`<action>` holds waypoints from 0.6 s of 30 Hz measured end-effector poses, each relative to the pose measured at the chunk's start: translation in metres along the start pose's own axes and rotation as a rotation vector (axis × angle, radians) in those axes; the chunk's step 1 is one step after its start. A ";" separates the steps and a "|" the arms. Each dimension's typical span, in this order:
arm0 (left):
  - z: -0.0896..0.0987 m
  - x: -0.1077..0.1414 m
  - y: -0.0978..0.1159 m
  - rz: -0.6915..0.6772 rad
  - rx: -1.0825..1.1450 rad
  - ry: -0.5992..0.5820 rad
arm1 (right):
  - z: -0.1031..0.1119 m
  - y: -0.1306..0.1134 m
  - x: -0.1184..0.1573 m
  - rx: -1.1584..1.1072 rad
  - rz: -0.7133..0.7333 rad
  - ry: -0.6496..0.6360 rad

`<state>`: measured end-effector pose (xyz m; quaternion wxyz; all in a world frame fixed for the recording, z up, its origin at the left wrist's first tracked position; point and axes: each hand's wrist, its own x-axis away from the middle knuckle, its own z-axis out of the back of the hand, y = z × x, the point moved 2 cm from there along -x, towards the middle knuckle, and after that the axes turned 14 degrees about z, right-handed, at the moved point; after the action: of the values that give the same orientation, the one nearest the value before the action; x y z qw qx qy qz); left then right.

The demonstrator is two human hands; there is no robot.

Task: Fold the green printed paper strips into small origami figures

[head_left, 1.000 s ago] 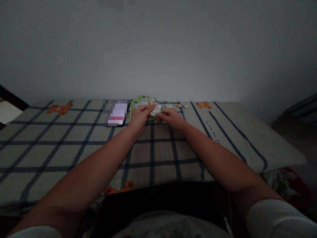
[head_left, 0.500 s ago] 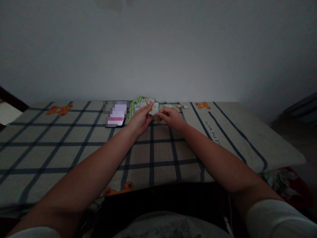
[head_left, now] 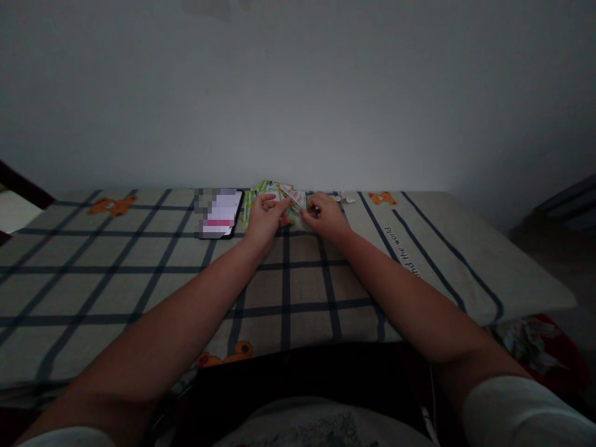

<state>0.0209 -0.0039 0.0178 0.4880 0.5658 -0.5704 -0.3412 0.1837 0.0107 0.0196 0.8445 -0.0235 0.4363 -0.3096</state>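
Near the wall, a small white printed packet [head_left: 295, 196] is tilted up between my two hands. My right hand [head_left: 326, 216] is closed in a pinch on its lower right edge. The thumb and fingers of my left hand [head_left: 264, 217] are closed at its lower left side, where the exact grip is partly hidden. More green-and-white packets [head_left: 270, 186] lie in a pile behind and under my left hand. The print on them is too small to read.
A phone [head_left: 221, 214] with a lit screen lies left of the packets. White scraps [head_left: 345, 198] lie to the right by the wall [head_left: 298, 93]. A checked cloth [head_left: 139, 273] covers the table. Below its right edge, a red container [head_left: 559, 347] holds crumpled wrappers.
The packet has turned and tilted up, shifting slightly right. My left hand has drawn a little left, its fingers more curled. My right hand has risen slightly.
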 end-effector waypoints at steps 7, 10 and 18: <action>-0.002 0.001 0.002 0.038 0.052 -0.218 | -0.004 0.000 0.001 -0.040 0.139 0.030; -0.004 0.003 0.001 0.069 0.065 -0.269 | -0.005 -0.001 0.001 -0.048 0.192 0.007; 0.000 0.000 0.000 0.055 -0.007 -0.194 | -0.005 -0.005 0.004 -0.052 0.281 -0.061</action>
<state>0.0209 -0.0041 0.0183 0.4416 0.5123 -0.6292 -0.3829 0.1796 0.0058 0.0148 0.8915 0.0066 0.4173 -0.1762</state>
